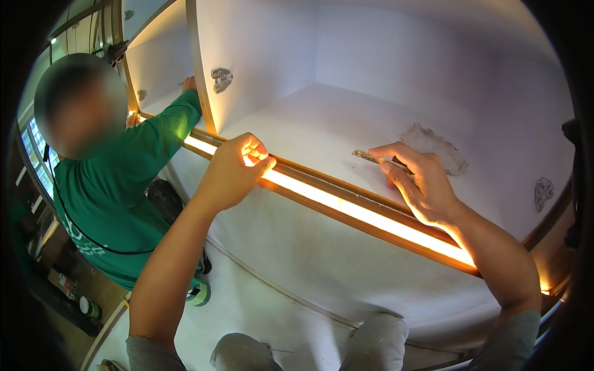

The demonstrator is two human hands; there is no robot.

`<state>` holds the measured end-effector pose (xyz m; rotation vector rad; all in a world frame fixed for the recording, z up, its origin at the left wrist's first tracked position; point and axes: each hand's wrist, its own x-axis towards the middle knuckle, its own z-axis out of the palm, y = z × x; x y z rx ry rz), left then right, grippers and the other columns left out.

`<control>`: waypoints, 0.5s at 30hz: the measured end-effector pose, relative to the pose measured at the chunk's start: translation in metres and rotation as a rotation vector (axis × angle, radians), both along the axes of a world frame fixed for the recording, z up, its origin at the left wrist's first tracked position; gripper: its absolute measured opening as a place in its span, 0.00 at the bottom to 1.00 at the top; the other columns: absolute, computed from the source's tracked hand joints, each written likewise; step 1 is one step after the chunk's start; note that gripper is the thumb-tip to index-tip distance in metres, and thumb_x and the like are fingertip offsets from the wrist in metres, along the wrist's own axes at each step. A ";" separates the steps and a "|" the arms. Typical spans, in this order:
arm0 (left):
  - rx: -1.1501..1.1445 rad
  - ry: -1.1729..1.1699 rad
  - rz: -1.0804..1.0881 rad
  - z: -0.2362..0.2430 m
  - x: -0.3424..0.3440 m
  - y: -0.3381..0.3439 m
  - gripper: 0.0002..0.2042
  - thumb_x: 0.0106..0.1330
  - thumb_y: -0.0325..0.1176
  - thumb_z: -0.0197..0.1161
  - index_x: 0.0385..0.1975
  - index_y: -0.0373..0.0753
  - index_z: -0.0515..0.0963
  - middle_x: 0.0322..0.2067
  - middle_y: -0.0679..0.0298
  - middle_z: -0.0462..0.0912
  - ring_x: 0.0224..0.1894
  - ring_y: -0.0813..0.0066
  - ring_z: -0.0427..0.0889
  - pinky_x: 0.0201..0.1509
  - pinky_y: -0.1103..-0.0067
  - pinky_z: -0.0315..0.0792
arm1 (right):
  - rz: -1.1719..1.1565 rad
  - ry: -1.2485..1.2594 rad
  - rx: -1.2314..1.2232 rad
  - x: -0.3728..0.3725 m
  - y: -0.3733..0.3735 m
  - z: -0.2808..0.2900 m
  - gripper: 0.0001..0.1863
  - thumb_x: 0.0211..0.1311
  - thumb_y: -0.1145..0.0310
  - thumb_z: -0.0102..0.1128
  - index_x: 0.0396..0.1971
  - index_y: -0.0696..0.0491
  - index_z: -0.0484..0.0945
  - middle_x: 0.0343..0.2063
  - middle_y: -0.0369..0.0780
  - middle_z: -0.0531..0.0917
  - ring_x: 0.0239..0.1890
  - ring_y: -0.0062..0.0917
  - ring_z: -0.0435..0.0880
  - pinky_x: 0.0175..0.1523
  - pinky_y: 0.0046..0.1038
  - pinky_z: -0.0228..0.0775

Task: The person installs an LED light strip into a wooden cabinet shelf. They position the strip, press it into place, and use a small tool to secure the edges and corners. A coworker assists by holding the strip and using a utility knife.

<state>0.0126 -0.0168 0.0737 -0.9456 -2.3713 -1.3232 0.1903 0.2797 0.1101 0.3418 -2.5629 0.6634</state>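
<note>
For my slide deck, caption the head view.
Left fingers curled at a glowing light strip, right hand holding a slim tool at an open white cabinet.

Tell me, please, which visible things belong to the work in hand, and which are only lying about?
In the work, apparently:
- lit strip, with the left hand at it
- thin tool, held in the right hand

Seemingly just lying about:
- crumpled pale material, beyond the right hand
- round green-and-white container, lower left

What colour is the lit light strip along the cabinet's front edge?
Warm yellow-white; the light strip shows best in the head view, the only one here.
</note>
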 end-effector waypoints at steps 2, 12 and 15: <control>-0.011 -0.027 -0.029 0.005 0.003 0.001 0.11 0.67 0.33 0.74 0.37 0.31 0.82 0.36 0.54 0.88 0.42 0.65 0.87 0.47 0.70 0.80 | -0.010 -0.041 -0.001 0.000 -0.001 0.003 0.14 0.83 0.67 0.53 0.57 0.55 0.82 0.22 0.38 0.79 0.23 0.20 0.74 0.32 0.29 0.65; -0.321 0.073 -0.058 0.023 -0.002 0.005 0.04 0.71 0.24 0.66 0.40 0.31 0.79 0.33 0.60 0.84 0.38 0.71 0.84 0.45 0.73 0.78 | -0.011 0.036 0.080 -0.006 -0.001 0.001 0.12 0.81 0.70 0.55 0.57 0.55 0.82 0.21 0.41 0.79 0.22 0.27 0.75 0.32 0.34 0.66; -0.350 0.118 -0.068 0.021 0.012 0.008 0.03 0.74 0.22 0.60 0.42 0.31 0.76 0.32 0.58 0.83 0.34 0.69 0.82 0.42 0.70 0.77 | -0.009 0.052 0.090 -0.004 -0.001 0.001 0.12 0.81 0.69 0.56 0.57 0.54 0.82 0.22 0.42 0.80 0.23 0.28 0.76 0.33 0.35 0.67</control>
